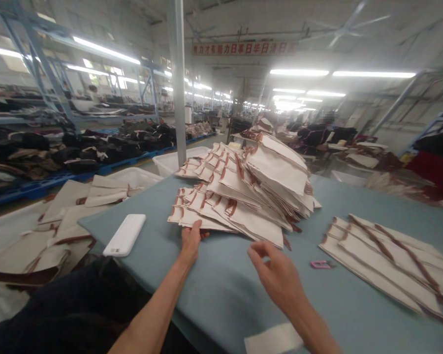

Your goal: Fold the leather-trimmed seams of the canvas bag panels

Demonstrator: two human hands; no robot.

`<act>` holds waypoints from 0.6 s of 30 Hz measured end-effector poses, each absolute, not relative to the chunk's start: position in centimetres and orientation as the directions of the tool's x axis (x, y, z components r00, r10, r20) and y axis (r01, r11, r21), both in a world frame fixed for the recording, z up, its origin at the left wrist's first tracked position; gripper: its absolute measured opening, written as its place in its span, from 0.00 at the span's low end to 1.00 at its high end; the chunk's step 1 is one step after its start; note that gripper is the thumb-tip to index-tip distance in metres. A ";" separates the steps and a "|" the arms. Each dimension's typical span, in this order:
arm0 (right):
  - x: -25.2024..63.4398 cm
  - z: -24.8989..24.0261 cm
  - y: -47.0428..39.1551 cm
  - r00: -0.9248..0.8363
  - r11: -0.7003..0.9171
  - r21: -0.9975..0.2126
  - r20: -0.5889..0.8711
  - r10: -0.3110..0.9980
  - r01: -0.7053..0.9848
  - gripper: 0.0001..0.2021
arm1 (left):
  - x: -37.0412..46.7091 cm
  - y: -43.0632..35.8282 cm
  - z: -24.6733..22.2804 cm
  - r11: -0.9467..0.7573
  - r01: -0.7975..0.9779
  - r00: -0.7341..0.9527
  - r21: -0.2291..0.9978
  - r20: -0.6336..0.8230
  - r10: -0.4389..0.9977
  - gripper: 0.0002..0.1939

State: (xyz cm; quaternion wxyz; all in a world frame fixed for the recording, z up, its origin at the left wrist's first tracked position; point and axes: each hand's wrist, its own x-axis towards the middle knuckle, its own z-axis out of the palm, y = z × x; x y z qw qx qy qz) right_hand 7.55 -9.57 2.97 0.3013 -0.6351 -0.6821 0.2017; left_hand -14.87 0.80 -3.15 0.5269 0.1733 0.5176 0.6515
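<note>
A large pile of flat cream canvas bags (pixel 243 184) with brown trim lies on the blue-green table (pixel 221 290). At the pile's front left corner, my left hand (pixel 192 241) is closed on the edge of the lowest cream canvas bag (pixel 206 223), thumb on top and fingers underneath. My right hand (pixel 276 270) hovers just in front of the pile, apart from it. Its fingers are curled, thumb and forefinger tips together, with nothing visible between them. Small pink thread snips (pixel 322 264) lie to the right of this hand.
A white phone (pixel 125 235) lies at the left. More bags (pixel 387 260) are spread in an overlapping stack at the right. A pale slip (pixel 273 338) sits by the front edge. White bins (pixel 13 221) holding bags stand left, and a metal post (pixel 177 83) rises behind the table.
</note>
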 end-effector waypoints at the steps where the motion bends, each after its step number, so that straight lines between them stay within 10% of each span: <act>1: 6.4 3.1 -6.8 -0.031 0.127 -0.641 0.160 0.987 0.757 0.11 | -14.9 0.6 -3.2 0.094 -0.492 -0.388 0.865 -0.314 0.867 0.18; 18: 6.5 0.4 3.1 -0.247 0.284 -0.681 0.154 0.957 0.675 0.13 | -3.4 -15.0 -5.0 0.231 -0.412 -0.357 0.882 -0.389 0.849 0.23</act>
